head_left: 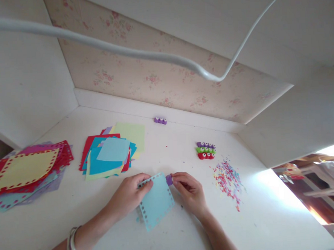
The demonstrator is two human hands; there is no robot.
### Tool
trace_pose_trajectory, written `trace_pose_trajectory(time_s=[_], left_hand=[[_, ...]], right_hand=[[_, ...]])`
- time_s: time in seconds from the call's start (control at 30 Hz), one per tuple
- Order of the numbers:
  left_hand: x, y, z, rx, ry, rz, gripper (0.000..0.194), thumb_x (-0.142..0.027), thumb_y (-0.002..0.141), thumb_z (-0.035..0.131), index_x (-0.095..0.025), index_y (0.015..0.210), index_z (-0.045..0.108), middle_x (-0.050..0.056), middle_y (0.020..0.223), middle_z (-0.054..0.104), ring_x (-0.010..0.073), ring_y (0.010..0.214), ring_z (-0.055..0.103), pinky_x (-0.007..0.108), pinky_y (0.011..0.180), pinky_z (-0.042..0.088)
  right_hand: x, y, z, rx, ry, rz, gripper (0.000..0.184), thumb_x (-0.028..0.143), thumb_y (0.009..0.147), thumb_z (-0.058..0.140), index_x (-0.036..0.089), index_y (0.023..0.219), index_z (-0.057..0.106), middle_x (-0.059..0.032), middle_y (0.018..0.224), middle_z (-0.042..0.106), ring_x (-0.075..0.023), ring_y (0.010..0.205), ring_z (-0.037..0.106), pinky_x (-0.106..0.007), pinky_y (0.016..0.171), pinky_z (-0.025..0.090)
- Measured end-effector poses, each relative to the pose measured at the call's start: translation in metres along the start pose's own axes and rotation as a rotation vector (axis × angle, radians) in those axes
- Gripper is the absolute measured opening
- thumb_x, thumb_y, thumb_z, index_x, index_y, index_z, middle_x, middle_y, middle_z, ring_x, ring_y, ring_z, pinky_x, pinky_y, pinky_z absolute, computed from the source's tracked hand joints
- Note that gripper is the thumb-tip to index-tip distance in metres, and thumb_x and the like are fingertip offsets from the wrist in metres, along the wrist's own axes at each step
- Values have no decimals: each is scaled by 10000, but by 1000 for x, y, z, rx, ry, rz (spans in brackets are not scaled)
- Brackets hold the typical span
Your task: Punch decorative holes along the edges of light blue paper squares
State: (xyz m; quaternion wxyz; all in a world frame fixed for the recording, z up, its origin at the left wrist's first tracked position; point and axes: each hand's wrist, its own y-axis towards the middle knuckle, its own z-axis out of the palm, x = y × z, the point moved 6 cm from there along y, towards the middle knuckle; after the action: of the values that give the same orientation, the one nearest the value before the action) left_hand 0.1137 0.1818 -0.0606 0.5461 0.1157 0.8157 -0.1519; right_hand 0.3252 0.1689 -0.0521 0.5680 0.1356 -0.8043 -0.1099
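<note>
My left hand (135,193), with silver bangles on the wrist, pinches the left side of a light blue paper sheet (159,202) between thumb and fingers. Small shaped holes run along several of the sheet's edges. At its upper right edge sits a small purple craft punch (169,180), closed in the fingers of my right hand (189,191). Whether the paper is inside the punch's slot I cannot tell. A few light blue bits lie on the table under the sheet's lower left side.
Left of my hands are a pile of hole-edged sheets (25,169) and a stack of plain coloured paper (109,155). Purple, green and red punches (206,150) stand at right, near scattered confetti (229,179). More purple punches (160,121) sit by the wall. A white cable (140,53) crosses above.
</note>
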Motion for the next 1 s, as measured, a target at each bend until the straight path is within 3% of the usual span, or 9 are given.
trace_pose_trajectory(time_s=[0.43,0.8,1.0], left_hand=[[3,4,-4,16,-28,-42,348,-486,893,511,-198,952,698,16,968,739,230,914,668,268,779,464],[1,2,-2,15,-25,-23,332,-468,897,511,-198,951,697,21,965,740,233,913,675,271,780,476],[1,1,-2,-2,-55,-27,340,-457,894,538,-204,1071,679,34,1093,722,231,1008,662,284,864,475]], right_hand=[[15,-5,0,-21,-101,-151,178,145,918,603,253,963,737,-67,1014,727,-208,991,681,-354,842,567],[9,-2,-1,-38,-71,-66,140,177,905,628,257,916,742,-49,977,723,-182,919,680,-316,796,557],[10,-2,2,1,-72,-92,144,165,895,645,259,916,752,-46,953,727,-182,898,687,-317,791,558]])
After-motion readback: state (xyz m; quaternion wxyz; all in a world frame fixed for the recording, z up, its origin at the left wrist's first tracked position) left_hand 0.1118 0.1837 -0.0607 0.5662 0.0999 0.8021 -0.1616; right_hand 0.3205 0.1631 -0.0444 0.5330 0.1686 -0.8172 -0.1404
